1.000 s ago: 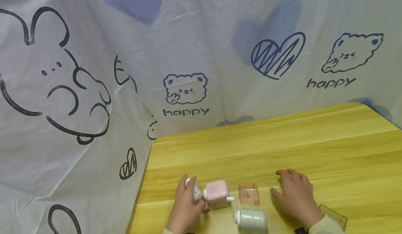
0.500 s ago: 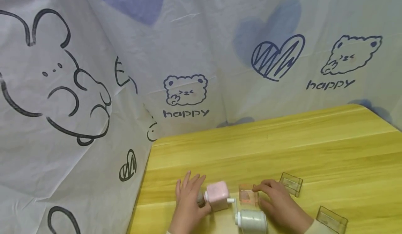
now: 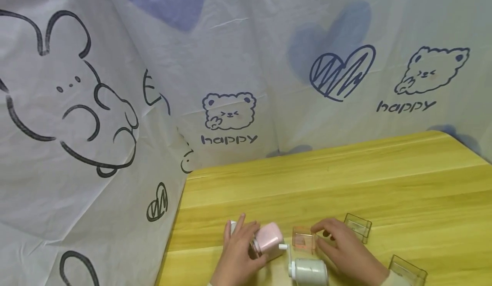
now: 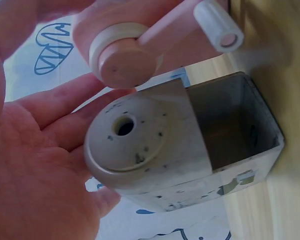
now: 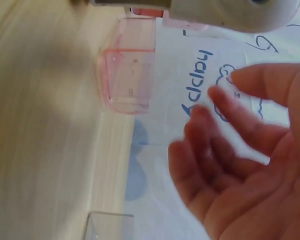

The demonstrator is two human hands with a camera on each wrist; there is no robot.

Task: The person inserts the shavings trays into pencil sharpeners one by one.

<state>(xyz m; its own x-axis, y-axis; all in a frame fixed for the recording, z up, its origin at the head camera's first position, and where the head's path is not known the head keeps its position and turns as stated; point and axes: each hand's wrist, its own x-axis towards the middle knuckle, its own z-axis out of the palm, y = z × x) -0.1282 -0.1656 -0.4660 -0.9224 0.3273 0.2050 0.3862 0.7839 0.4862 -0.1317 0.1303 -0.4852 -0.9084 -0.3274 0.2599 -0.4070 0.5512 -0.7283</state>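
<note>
A pink hand-crank pencil sharpener (image 3: pixel 269 238) stands tilted at the left, with my left hand (image 3: pixel 240 249) gripping its near end between thumb and fingers. Beside it is an off-white sharpener (image 4: pixel 145 145), mostly covered by that hand in the head view; the left wrist view shows its drawer slot hollow and fingers along its side. A second pale sharpener (image 3: pixel 310 272), crank toward the left, lies nearer to me. My right hand (image 3: pixel 346 247) holds nothing, its loosely bent fingers right at the edge of a translucent orange-pink shavings drawer (image 5: pixel 127 75).
Two clear smoky drawers lie to the right, one behind my right hand (image 3: pixel 357 227) and one near its sleeve (image 3: pixel 407 271). The yellow wood-grain table (image 3: pixel 326 179) ends at a printed white cloth (image 3: pixel 276 64) behind and to the left.
My right hand left the far smoky drawer and came left to the orange-pink drawer. My left hand shifted right from the off-white sharpener onto the pink one, which has turned and tilted.
</note>
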